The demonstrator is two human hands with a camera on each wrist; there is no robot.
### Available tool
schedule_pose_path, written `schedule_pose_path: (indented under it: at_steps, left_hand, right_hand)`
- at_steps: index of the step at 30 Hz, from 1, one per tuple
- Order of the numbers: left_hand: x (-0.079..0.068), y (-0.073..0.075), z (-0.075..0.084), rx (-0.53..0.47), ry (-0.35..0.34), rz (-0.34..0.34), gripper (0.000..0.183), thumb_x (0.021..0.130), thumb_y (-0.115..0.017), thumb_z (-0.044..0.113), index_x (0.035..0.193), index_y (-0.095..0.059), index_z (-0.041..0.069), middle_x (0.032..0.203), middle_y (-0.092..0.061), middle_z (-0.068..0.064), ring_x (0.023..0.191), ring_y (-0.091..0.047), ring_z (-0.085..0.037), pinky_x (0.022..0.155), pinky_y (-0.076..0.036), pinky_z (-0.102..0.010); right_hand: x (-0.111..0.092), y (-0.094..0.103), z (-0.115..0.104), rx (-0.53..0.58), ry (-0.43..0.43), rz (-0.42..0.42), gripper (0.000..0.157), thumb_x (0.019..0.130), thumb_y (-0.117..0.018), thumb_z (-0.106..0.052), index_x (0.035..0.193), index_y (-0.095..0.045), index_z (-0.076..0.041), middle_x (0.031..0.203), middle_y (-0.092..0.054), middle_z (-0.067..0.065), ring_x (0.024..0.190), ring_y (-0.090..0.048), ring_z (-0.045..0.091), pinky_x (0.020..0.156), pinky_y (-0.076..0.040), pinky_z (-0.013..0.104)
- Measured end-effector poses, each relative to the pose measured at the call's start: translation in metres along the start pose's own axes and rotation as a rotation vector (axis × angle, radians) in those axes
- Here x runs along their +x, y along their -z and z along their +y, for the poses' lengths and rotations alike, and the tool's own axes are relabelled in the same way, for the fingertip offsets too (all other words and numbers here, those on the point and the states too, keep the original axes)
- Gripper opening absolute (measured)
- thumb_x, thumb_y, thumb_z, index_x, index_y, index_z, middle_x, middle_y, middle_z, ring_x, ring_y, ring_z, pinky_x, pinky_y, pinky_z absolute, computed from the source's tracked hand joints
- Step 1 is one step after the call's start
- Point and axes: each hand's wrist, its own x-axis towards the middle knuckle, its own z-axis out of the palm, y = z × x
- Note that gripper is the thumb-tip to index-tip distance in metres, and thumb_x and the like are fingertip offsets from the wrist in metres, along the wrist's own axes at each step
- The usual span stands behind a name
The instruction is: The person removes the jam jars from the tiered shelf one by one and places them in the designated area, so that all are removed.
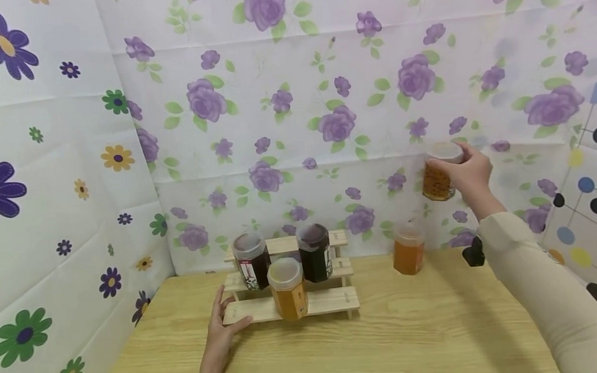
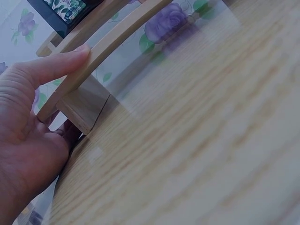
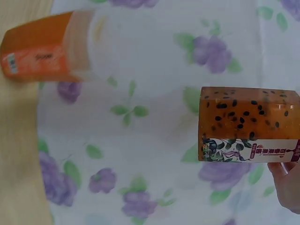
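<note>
High at the right, my right hand point(image 1: 471, 172) holds a jar point(image 1: 437, 180) of amber jam with dark seeds by its lidded top, in the air. A printed label wraps the side of this seeded jar point(image 3: 248, 124) in the right wrist view. My left hand point(image 1: 220, 331) grips the left end of a three-step wooden stand point(image 1: 330, 300). Its thumb point(image 2: 70, 63) lies on the lowest board, while the other fingers go behind the board's end, partly hidden. On the stand are a yellow jar point(image 1: 289, 297) in front and two dark jars point(image 1: 252, 265) point(image 1: 315, 256) behind it.
An orange jar point(image 1: 409, 251) with a whitish lid stands on the wooden table point(image 1: 387, 339), to the stand's right and below the raised jar. Flower-patterned cloth point(image 1: 286, 142) hangs as a wall behind the table, with more patterned cloth point(image 1: 66, 193) along the left side.
</note>
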Motion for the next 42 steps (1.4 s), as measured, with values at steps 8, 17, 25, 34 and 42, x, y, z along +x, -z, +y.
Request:
schedule_pose_path:
  at_steps: [8, 17, 25, 34, 42]
  left_hand:
    - [-0.001, -0.002, 0.001, 0.006, 0.000, 0.004, 0.109, 0.083, -0.074, 0.003, 0.158, 0.001, 0.030, 0.158, -0.021, -0.020, 0.151, 0.003, -0.044, 0.115, -0.011, -0.071]
    - [0.001, 0.000, 0.000, -0.009, -0.006, 0.021, 0.109, 0.081, -0.076, 0.002, 0.158, -0.003, 0.028, 0.157, -0.023, -0.018, 0.152, -0.002, -0.040, 0.116, -0.009, -0.070]
    - [0.001, 0.001, 0.000, 0.005, -0.012, 0.007, 0.109, 0.082, -0.075, 0.003, 0.158, -0.001, 0.029, 0.157, -0.023, -0.019, 0.151, 0.000, -0.042, 0.116, -0.012, -0.070]
    - [0.002, -0.003, 0.000, -0.018, -0.003, 0.007, 0.110, 0.082, -0.075, 0.001, 0.158, -0.001, 0.028, 0.157, -0.024, -0.019, 0.150, -0.011, -0.040, 0.118, -0.010, -0.066]
    - [0.001, -0.001, 0.002, 0.005, -0.009, 0.004, 0.109, 0.082, -0.075, 0.003, 0.158, -0.001, 0.028, 0.156, -0.024, -0.019, 0.151, -0.002, -0.043, 0.115, -0.011, -0.070]
  right_hand:
    - [-0.006, 0.011, 0.051, 0.004, -0.118, -0.059, 0.099, 0.080, -0.071, -0.056, 0.156, -0.022, -0.016, 0.158, -0.031, 0.014, 0.140, -0.037, 0.033, 0.114, -0.037, 0.050]
    - [-0.021, 0.000, 0.100, -0.005, -0.157, -0.094, 0.099, 0.081, -0.073, -0.053, 0.155, -0.024, -0.011, 0.158, -0.030, 0.016, 0.140, -0.037, 0.036, 0.113, -0.038, 0.050]
    - [-0.032, -0.010, 0.137, -0.020, -0.193, -0.121, 0.099, 0.082, -0.072, -0.051, 0.156, -0.021, -0.007, 0.159, -0.027, 0.017, 0.142, -0.033, 0.039, 0.113, -0.037, 0.052]
    - [-0.045, -0.019, 0.166, -0.053, -0.159, -0.140, 0.092, 0.084, -0.074, -0.043, 0.153, -0.028, -0.001, 0.152, -0.037, 0.027, 0.136, -0.041, 0.044, 0.108, -0.041, 0.054]
    - [-0.045, -0.024, 0.170, -0.039, -0.186, -0.115, 0.094, 0.082, -0.076, -0.042, 0.151, -0.028, 0.001, 0.150, -0.039, 0.027, 0.135, -0.042, 0.039, 0.110, -0.040, 0.051]
